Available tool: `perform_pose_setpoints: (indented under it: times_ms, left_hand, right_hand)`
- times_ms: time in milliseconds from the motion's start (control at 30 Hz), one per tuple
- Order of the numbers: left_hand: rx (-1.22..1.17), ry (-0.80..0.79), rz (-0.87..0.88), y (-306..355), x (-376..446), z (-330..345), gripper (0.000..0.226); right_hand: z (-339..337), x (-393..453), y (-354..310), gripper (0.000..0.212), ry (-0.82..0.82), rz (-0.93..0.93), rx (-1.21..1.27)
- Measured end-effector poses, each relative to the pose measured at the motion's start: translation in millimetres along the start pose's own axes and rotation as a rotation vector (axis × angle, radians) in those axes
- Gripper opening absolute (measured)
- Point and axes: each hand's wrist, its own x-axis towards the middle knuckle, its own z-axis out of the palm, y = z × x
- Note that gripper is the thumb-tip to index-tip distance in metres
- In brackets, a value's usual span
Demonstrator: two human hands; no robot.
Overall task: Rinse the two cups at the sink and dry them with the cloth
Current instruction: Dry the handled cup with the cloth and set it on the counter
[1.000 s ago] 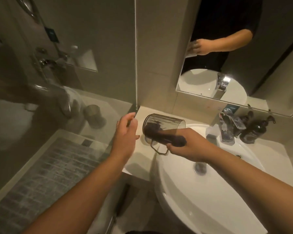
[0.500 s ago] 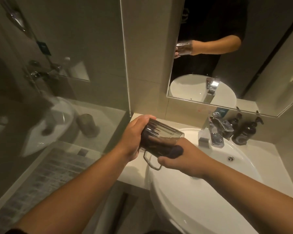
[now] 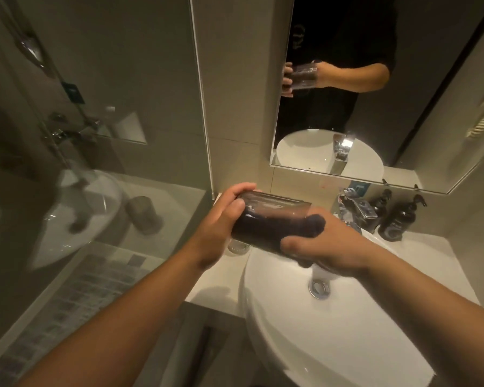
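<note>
A smoky transparent cup (image 3: 274, 208) lies sideways in the air above the left rim of the white sink (image 3: 266, 339). My left hand (image 3: 221, 222) grips its base end. My right hand (image 3: 330, 251) holds a dark cloth (image 3: 315, 222) that is stuffed into the cup's mouth and shows dark through the wall. The rim of a second, clear cup (image 3: 238, 248) peeks out on the counter just below the held cup; most of it is hidden by my hands.
A chrome faucet (image 3: 358, 212) and two dark pump bottles (image 3: 397, 220) stand behind the basin; the drain (image 3: 319, 287) is below my right wrist. A mirror (image 3: 375, 107) hangs above. A glass shower partition (image 3: 203, 107) borders the counter on the left.
My left hand, open beside the cup a second ago, has closed on its base. The cup has turned flatter, its handle is out of sight, and the cloth sits deeper inside.
</note>
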Motion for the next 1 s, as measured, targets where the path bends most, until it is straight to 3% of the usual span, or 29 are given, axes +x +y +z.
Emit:
perform_pose_setpoints:
  times_ms: [67,100,133,200,333,433,533,667,800,867,900,1000]
  left_hand:
    - [-0.153,-0.063,-0.287,8,1,2,0.051]
    - [-0.213,-0.077,-0.392,12,0,3,0.066]
    - [-0.235,-0.069,-0.446,14,0,5,0.074]
    - [-0.245,0.005,-0.453,19,2,13,0.075]
    - [-0.199,0.128,-0.328,14,4,25,0.059]
    - [-0.201,0.147,-0.269,9,1,31,0.055]
    - [-0.210,0.143,-0.206,8,-1,34,0.057]
    - [-0.224,0.103,-0.097,12,-4,39,0.056]
    - [-0.185,0.022,0.039,10,-6,39,0.061]
    - [-0.137,-0.055,0.023,16,-5,34,0.059]
    - [-0.103,-0.105,-0.022,22,-3,30,0.055]
    - [-0.080,-0.227,-0.224,39,4,21,0.053]
  right_hand:
    - [-8,1,-5,0.050,-0.105,-0.173,-0.745]
    - [-7,3,-4,0.049,-0.175,-0.220,-1.006]
    - [-4,5,-1,0.049,-0.214,-0.233,-1.168]
    - [0,6,3,0.049,-0.195,-0.226,-1.257]
    - [1,0,1,0.051,-0.171,-0.161,-0.931]
    - [5,-9,-4,0.049,-0.071,-0.003,-0.640]
    - [6,-16,-6,0.047,0.011,0.081,-0.282]
    - [8,-19,-5,0.060,0.016,0.101,0.389]
    - [9,-22,-4,0.062,0.019,0.089,0.630]
    - [0,-26,-11,0.062,0.017,0.063,0.485]
    - [-5,-30,-17,0.057,0.018,0.034,0.249]
    - [-12,-32,-31,0.055,-0.103,-0.139,-0.821]
